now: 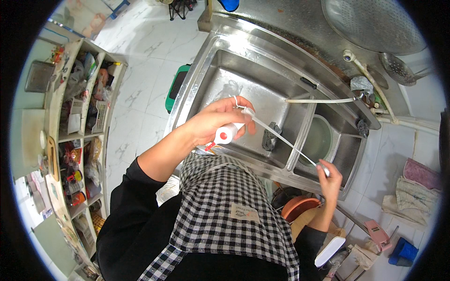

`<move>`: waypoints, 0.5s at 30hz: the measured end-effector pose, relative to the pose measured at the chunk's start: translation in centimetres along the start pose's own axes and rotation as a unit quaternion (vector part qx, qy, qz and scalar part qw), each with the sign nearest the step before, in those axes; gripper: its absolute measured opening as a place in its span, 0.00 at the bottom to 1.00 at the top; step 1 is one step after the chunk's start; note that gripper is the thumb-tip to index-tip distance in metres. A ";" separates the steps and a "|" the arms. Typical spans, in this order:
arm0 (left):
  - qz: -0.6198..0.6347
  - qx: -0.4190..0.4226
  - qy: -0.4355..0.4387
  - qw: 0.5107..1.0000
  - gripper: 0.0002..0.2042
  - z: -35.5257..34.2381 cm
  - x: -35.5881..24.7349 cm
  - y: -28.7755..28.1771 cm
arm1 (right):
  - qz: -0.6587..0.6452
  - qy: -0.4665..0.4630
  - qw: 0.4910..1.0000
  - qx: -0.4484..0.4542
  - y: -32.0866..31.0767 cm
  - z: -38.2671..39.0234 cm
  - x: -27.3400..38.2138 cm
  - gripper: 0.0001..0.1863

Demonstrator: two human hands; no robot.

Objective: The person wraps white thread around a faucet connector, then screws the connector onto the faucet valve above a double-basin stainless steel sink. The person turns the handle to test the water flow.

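Left hand (216,118) is gripping a white cylinder (229,132) above the sink's (267,79) near edge; right hand (331,180) is pinching a white strand (282,137) over the sink, probably light, flexible, best held endwise

The single wide fisheye view looks from the wearer's head, pointing steeply downward, with straight edges bowing toward a rounded, black-cornered border. Closest below the lens, at six o'clock, is the black-and-white checked cloth apron (206,201); black sleeves (136,201) enter at eight and five o'clock. The bare left hand (220,119) sits near the centre, the bare right hand (330,178) toward four. Beyond them, the two-basin stainless-steel sink (269,82) spans twelve to three o'clock. Farther out, cream open shelving (86,136) curves along nine and pale marbled floor tiles (145,79) show at ten.
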State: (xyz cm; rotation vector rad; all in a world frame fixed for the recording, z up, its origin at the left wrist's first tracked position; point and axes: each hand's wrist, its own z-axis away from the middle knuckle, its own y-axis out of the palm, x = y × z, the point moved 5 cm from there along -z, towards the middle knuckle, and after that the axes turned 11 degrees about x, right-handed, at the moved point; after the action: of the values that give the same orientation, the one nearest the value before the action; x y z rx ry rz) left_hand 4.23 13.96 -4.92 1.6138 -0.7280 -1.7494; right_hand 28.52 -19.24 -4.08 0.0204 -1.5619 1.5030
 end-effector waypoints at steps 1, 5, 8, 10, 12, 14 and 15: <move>0.004 0.011 0.011 1.000 0.15 0.0 0.0 0.4 | 0.063 -0.071 0.995 -0.032 1.1 -0.5 0.6 0.11; 0.036 0.005 -0.013 0.999 0.17 0.4 0.4 1.3 | 0.073 -0.064 0.995 -0.038 4.6 -1.5 -0.2 0.09; 0.021 -0.013 -0.001 1.000 0.16 0.9 0.1 1.6 | -0.017 -0.087 0.995 -0.050 5.8 -1.8 -0.5 0.07; 0.002 -0.024 -0.011 1.000 0.14 1.0 0.2 1.7 | -0.005 -0.074 0.996 -0.046 6.3 -1.9 -0.8 0.07; -0.015 -0.026 -0.013 0.999 0.13 1.0 0.2 1.9 | 0.005 -0.065 0.997 -0.048 6.5 -2.0 -1.1 0.07; -0.030 -0.026 -0.015 0.999 0.12 1.0 0.1 2.2 | 0.018 -0.060 0.997 -0.054 6.7 -2.3 -1.3 0.07; -0.042 -0.016 -0.016 0.999 0.12 1.0 0.1 2.5 | -0.007 -0.058 0.997 -0.046 7.1 -2.8 -1.6 0.07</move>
State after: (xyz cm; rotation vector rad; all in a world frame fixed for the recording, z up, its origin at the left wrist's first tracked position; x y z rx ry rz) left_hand 3.47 12.24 -2.95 1.6187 -0.6543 -1.8410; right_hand 26.90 -16.14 -11.03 0.0670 -1.7189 1.4407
